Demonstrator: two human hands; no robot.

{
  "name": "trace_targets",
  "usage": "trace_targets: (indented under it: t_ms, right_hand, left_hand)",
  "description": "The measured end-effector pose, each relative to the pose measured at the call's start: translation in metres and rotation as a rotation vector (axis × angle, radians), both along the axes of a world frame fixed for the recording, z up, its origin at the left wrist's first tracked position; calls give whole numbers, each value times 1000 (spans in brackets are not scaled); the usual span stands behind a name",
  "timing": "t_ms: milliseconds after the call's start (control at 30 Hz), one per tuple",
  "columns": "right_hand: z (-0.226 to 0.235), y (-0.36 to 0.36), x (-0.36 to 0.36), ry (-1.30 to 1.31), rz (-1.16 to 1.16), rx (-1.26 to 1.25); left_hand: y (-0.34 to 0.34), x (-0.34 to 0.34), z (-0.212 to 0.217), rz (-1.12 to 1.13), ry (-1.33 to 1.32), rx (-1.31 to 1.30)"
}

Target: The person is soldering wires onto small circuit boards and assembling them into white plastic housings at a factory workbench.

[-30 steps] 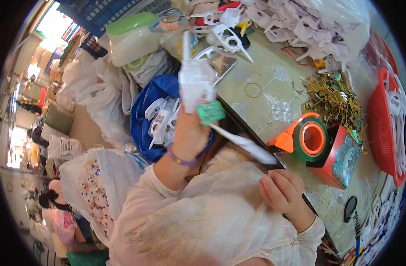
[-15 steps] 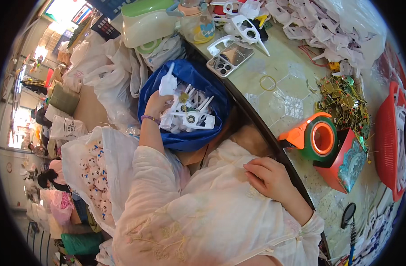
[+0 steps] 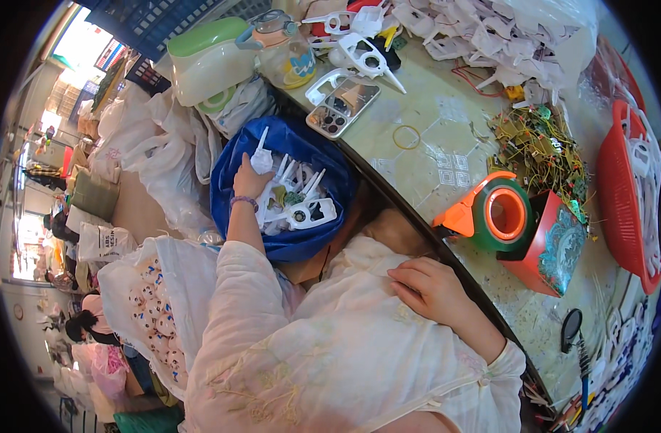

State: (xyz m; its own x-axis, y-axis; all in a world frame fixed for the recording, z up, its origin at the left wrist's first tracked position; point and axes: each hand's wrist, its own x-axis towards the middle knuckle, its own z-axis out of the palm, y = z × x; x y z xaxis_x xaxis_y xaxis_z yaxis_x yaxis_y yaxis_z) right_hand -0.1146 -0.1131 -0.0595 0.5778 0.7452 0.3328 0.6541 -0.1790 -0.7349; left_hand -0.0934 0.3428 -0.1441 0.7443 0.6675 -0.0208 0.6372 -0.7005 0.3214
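Observation:
A blue drawstring-like bag (image 3: pixel 225 169) beside the table edge holds several white plastic parts (image 3: pixel 293 196) with thin stems. One part near its top, with a round window, is a white plastic housing (image 3: pixel 312 213). My left hand (image 3: pixel 249 180), with a beaded bracelet at the wrist, reaches into the bag. Its fingers close round a white plastic part (image 3: pixel 262 160) whose stem points up; the grip is partly hidden. My right hand (image 3: pixel 430 287) lies on the light cloth over my lap, fingers loosely stretched and close together, holding nothing.
On the table are a phone (image 3: pixel 342 108), a rubber band (image 3: pixel 406 137), a tape dispenser (image 3: pixel 493 215), a red box (image 3: pixel 550 245), a heap of wired boards (image 3: pixel 540 155) and a red basket (image 3: pixel 612 195). A sack of printed balls (image 3: pixel 157 310) stands at left.
The view has shifted, so the table things appear further left. My left hand and the white part sit slightly lower against the bag's contents. My right hand rests as before.

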Motion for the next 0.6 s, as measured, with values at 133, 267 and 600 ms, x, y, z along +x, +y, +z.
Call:
trace_targets:
  t_ms: [133, 267, 600]
  right_hand:
    - [-2, -2, 0, 4, -1, -7]
    - [-3, -1, 0, 18, 12, -13]
    - [-4, -7, 2, 25, 1, 7]
  left_hand:
    - [-6, -2, 20, 36, -20, 67]
    - [-38, -4, 69, -124, -369, 412]
    - [-128, -51, -3, -584, -273, 416]
